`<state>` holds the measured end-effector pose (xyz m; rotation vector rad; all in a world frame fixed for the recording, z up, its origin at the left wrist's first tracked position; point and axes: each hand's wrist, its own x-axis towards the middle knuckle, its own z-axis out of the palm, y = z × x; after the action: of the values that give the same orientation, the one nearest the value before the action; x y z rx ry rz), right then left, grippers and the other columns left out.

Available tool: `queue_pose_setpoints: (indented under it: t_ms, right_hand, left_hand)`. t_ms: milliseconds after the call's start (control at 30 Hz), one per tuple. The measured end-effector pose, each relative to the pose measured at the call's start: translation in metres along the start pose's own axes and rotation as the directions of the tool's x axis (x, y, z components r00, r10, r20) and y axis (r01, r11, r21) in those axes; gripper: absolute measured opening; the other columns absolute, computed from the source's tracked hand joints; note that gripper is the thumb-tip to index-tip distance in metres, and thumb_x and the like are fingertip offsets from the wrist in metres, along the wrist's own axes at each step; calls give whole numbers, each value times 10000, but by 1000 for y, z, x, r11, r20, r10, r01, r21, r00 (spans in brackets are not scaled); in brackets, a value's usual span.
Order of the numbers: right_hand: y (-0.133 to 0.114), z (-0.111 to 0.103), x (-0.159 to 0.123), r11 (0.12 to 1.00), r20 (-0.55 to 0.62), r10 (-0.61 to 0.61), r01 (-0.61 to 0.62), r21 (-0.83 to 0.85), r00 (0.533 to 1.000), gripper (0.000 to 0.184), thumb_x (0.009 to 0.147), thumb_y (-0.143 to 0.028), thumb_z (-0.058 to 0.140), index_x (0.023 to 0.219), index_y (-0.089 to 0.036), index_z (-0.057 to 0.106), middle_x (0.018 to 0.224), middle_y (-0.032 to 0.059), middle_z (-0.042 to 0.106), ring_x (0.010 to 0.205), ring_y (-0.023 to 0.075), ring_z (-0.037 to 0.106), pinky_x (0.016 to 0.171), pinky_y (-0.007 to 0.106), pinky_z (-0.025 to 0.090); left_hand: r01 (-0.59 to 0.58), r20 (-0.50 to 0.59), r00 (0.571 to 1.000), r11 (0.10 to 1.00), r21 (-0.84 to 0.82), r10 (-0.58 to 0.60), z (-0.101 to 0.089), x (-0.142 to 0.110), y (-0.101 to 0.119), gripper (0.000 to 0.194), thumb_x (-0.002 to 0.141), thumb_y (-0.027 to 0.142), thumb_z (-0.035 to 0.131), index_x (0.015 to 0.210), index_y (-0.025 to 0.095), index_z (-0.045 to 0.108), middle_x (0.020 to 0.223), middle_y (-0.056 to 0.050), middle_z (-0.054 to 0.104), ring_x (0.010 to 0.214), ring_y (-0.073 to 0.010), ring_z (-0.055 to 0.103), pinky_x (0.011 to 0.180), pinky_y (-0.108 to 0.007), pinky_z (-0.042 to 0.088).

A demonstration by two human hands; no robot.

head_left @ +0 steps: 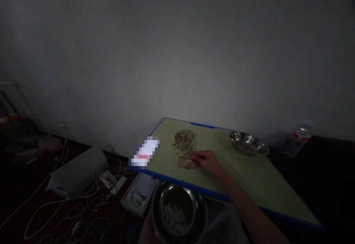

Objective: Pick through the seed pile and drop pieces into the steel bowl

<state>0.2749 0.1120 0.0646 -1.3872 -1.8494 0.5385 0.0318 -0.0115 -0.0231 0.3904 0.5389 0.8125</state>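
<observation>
My right hand (207, 159) reaches onto a green board with a blue rim (249, 179). Its fingers are pressed together at a small patch of seeds (186, 161), pinching something too small to name. A larger heap of small dark seeds (185, 139) lies just beyond the hand. A steel bowl (179, 212) with pale bits in it sits below the board's near edge. Under that bowl's left side part of my left hand (145, 233) shows dimly; its fingers are hidden.
A second, shallow steel bowl (249, 143) stands on the board's far right. A plastic bottle (296, 140) lies beyond it. On the dark floor at left are a white box (77, 170), tangled cables (83, 210) and a tray (140, 196). A plain wall rises behind.
</observation>
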Motion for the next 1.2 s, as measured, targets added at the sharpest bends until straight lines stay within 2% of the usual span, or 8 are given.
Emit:
queue_pose_setpoints:
  t_ms: [133,267,333,533,700,900,1067,1200]
  right_hand:
    - [-1,-1,0,999,-2,15,-16,-28,1000,295,793,-345,538,941,-205,753,813,47,750,684,218,684,641,308,513]
    - [-3,-2,-1,1000,24,16,-15,-23,1000,302,793,-342,543,950,-192,752,829,55,750,706,218,682,654,302,513]
    - [-4,-2,-1,1000,46,1,-1,-15,999,295,791,-344,548,935,-192,755,850,56,750,721,215,682,675,301,512]
    - [2,0,-1,998,66,15,-18,58,998,311,778,-367,565,925,-171,757,861,76,747,721,223,681,666,313,515]
    - [8,2,0,996,85,39,-46,81,996,324,766,-399,584,921,-174,759,814,72,748,669,221,670,602,305,506]
    - [10,2,1,994,102,28,-38,100,994,343,767,-415,581,912,-160,759,747,63,741,602,191,641,556,283,488]
    - [9,2,1,993,104,31,-42,111,994,345,766,-409,580,908,-152,761,705,61,733,584,177,626,543,267,472]
    - [8,2,0,995,95,36,-45,88,995,342,763,-401,578,907,-150,761,711,64,734,577,179,622,542,271,467]
  left_hand:
    - [-49,-44,998,999,-15,49,-11,4,-5,787,681,697,496,1324,248,438,1318,-92,594,1388,-339,271,1140,-513,200]
    - [-47,-43,998,996,79,50,-16,6,-8,846,661,753,447,1346,258,407,1313,-101,595,1372,-352,302,1130,-538,207]
    - [-66,-42,997,993,98,70,-15,7,-8,840,654,758,448,1336,267,417,1314,-91,596,1369,-342,311,1125,-539,220]
    - [41,-22,999,998,-52,-42,-10,10,-8,898,607,786,454,1271,181,495,1280,-130,618,1382,-345,281,1132,-525,219]
    - [-36,-89,995,999,9,36,-7,4,-5,767,667,724,479,1252,232,534,1233,-96,658,1392,-311,268,1146,-492,204]
    - [27,20,999,997,-73,-26,12,-1,3,780,702,717,436,1277,195,509,1241,-118,650,1386,-312,280,1142,-500,206]
    - [92,39,995,991,-96,-89,15,-4,3,836,694,751,397,1281,166,502,1222,-135,658,1369,-319,316,1139,-502,219]
    - [11,-20,1000,997,-74,-13,13,-6,1,795,716,720,410,1306,192,478,1223,-111,662,1367,-308,324,1141,-487,225]
